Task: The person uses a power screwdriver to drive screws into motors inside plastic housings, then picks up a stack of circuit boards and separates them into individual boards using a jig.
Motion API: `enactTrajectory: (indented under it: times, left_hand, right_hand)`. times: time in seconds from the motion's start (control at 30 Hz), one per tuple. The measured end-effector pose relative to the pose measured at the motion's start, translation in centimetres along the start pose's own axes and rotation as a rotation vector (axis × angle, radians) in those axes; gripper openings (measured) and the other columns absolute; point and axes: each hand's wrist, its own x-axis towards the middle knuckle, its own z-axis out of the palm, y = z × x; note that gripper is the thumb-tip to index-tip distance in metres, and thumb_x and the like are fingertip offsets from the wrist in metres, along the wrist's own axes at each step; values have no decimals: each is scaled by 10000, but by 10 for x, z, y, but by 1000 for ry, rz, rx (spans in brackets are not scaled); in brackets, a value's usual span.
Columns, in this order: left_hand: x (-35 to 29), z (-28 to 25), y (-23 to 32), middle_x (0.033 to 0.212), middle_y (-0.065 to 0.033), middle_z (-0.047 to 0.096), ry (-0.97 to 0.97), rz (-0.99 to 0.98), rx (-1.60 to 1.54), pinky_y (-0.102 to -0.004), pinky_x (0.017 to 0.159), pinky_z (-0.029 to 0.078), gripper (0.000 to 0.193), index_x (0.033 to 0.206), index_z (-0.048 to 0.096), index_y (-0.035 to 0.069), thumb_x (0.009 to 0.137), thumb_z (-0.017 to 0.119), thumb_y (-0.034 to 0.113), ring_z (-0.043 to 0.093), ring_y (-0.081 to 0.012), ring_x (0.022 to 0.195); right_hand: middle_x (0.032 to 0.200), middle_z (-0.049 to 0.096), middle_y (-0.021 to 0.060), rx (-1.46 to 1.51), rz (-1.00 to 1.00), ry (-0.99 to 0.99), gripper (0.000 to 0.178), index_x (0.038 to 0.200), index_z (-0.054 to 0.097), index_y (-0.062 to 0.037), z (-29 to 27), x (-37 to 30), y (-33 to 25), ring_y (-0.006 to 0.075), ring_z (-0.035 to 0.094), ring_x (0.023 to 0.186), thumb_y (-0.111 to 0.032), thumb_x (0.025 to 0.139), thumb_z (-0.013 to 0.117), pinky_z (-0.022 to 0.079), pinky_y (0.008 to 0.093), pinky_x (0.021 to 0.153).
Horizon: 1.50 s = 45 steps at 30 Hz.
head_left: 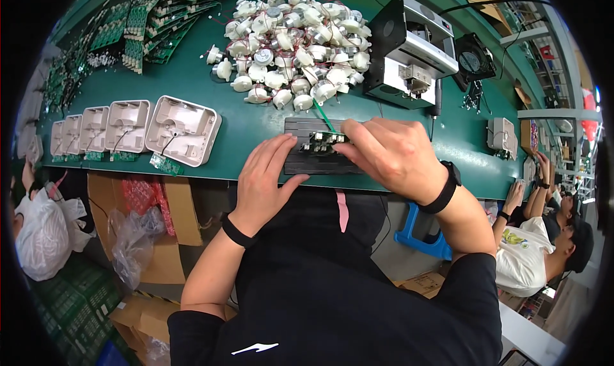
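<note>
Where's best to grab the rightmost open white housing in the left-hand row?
Probably the right wall of that housing, from the right: it stands free, while another housing sits close left and a wired circuit board lies at the near edge.

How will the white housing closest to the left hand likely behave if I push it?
The white housing is probably stiff and light: its thin walls enclose an open hollow. Its curved wire may drag the green board along.

At the frame's centre, the right hand (pixel 387 150) holds a circuit board (pixel 320 143) at a black tray (pixel 300 166); the left hand (pixel 263 173) touches it.
</note>
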Motion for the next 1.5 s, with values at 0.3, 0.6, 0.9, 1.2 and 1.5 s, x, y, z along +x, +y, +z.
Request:
enactTrajectory:
  times: [0.3, 0.6, 0.9, 1.2, 1.5]
  left_hand:
    - [0, 2, -3, 1330, -92, 615, 27, 0, 6, -430, 1021, 494, 691, 1331, 583, 68, 708, 863, 173, 608, -333, 1184]
    - [-2, 1, -2, 1319, -90, 628, 43, -16, -4, -421, 1014, 507, 701, 1331, 589, 78, 697, 874, 166, 616, -329, 1185]
    - [0, 1, -1, 1311, -89, 631, 33, -30, 1, -423, 1020, 505, 668, 1312, 600, 70, 714, 866, 202, 619, -334, 1172]
    - [-4, 2, 0, 1307, -94, 634, 47, -35, 28, -424, 1003, 509, 668, 1310, 596, 56, 714, 865, 195, 616, -344, 1177]
    - [25, -33, 28, 1300, -133, 639, -70, 1, -145, -406, 1006, 506, 691, 1358, 566, 51, 737, 855, 141, 630, -337, 1175]
  right_hand:
    - [647, 527, 25, 3, -106, -13, 265, 1004, 614, -37, -3, 3, -5, 197, 587, 572, -157, 841, 784, 465, 344, 494]
    - [695, 529, 36, -84, -132, -110, 259, 991, 612, -10, -4, 5, -13, 189, 571, 572, -157, 845, 767, 467, 335, 496]
    - [686, 528, 61, -43, -86, -41, 265, 985, 567, -31, 12, 18, 28, 235, 588, 587, -240, 917, 714, 453, 374, 491]
    - [723, 572, 63, -56, -175, -44, 259, 987, 588, -29, 4, 13, 12, 231, 618, 612, -260, 934, 692, 446, 369, 490]
    - [736, 581, 34, -36, -116, -88, 311, 988, 636, -15, -27, -17, -9, 185, 611, 603, -234, 826, 785, 461, 325, 505]
